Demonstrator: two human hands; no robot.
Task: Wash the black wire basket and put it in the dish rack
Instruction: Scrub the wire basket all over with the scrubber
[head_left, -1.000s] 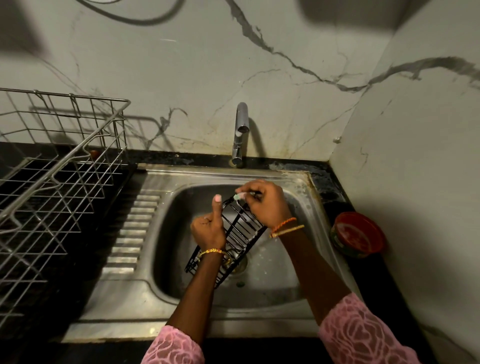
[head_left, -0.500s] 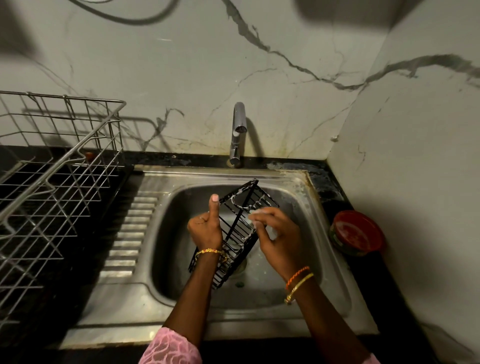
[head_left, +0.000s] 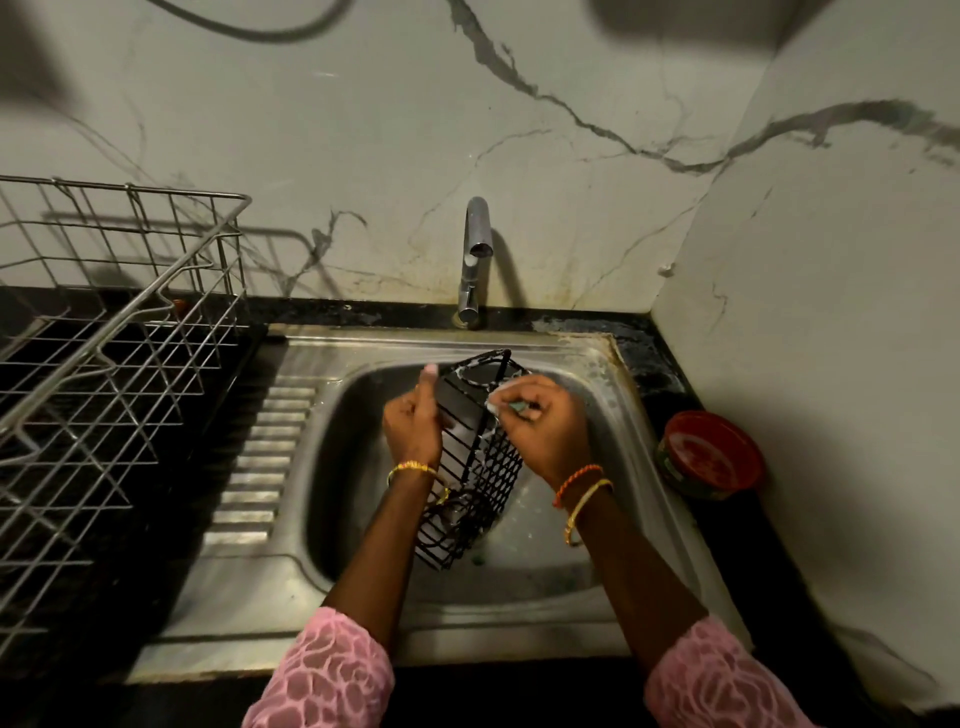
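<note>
The black wire basket (head_left: 480, 467) stands tilted on end over the steel sink (head_left: 363, 587), streaked with white suds. My left hand (head_left: 413, 428) grips its left side, thumb pointing up along the wire. My right hand (head_left: 540, 431) curls round a small greenish scrubber (head_left: 511, 408) and presses it against the basket's upper right edge. The silver wire dish rack (head_left: 119, 364) stands on the counter to the left of the sink.
A chrome tap (head_left: 475, 260) rises behind the sink; no water is visible from it. A red round tub (head_left: 711, 454) sits on the black counter at the right, close to the marble side wall. The sink's ribbed drainboard (head_left: 265, 457) lies between basin and rack.
My right hand has gone from the basket's top down its right side and back up to the upper edge with the scrubber. The basket has turned more upright in my left hand.
</note>
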